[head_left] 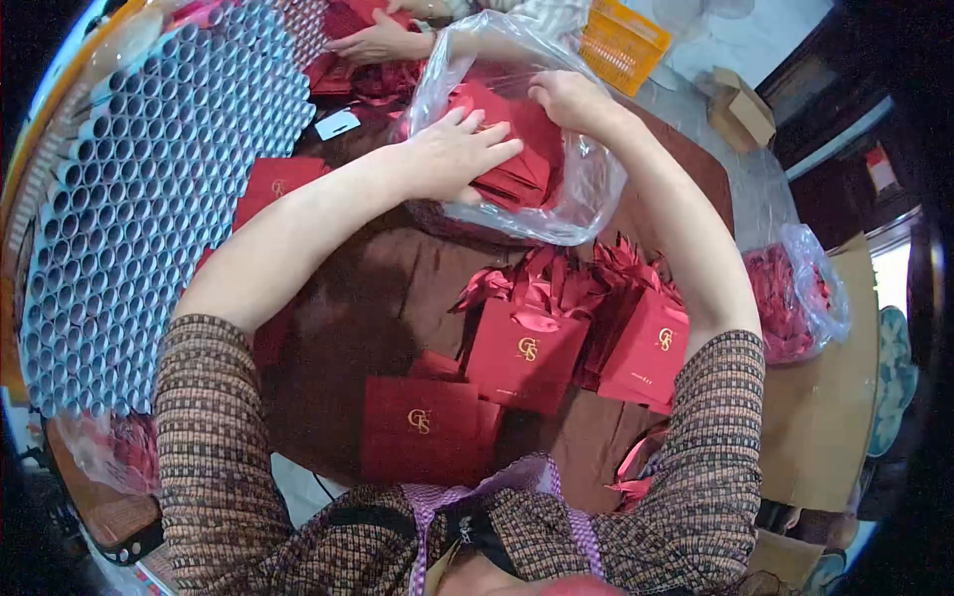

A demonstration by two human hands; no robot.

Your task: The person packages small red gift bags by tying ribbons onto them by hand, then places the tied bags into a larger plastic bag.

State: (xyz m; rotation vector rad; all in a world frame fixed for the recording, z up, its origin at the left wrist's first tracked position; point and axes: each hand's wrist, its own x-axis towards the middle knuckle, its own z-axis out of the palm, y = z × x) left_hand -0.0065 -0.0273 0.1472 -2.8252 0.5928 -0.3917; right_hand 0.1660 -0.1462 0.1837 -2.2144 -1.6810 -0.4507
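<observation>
A clear plastic bag (586, 214) stands open at the far side of the table with a stack of red paper gift bags (522, 164) inside it. My left hand (457, 157) lies on the left of this stack, its fingers spread. At the upper right of the stack, my right hand (578, 101) has its fingers curled onto the edge of the red bags; its fingertips are partly hidden. Closer to me, a gift bag with a gold logo and ribbon handle (527, 356) stands beside another ribboned gift bag (646, 348). Flat red bags (417, 422) lie in front.
Many pale blue tubes (169, 209) are stacked in rows on the left. Across the table, another person's hand (383, 42) is among red items. A white card (337, 123) lies nearby. A yellow crate (623, 45), a cardboard box (740, 109) and a bagged red bundle (790, 303) are beyond the table.
</observation>
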